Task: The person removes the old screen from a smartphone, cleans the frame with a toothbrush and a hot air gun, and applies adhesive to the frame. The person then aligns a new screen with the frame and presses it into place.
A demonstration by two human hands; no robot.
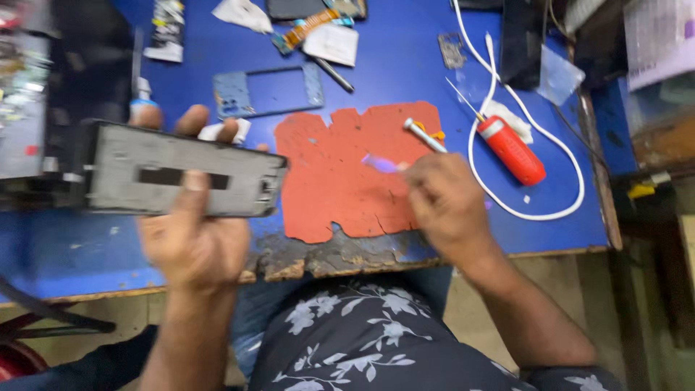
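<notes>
From the head view, my left hand (194, 239) grips a grey phone housing (181, 170), held flat and lengthwise above the near edge of the blue desk (405, 65); my thumb lies across its face by a dark slot, and my fingertips show past its far edge. My right hand (445, 203) is closed around a small tool with a silver shaft (426, 136) that points up and away from me, over the red mat (340, 181). A blurred purple bit (380, 164) shows just left of that hand; I cannot tell what it is. The mat is ragged and lies at the chipped front edge of the desk. Just beyond the mat lies a blue phone frame (268, 90). To the right lies a red screwdriver (512, 150), inside the loop of a white cable (550, 213).
</notes>
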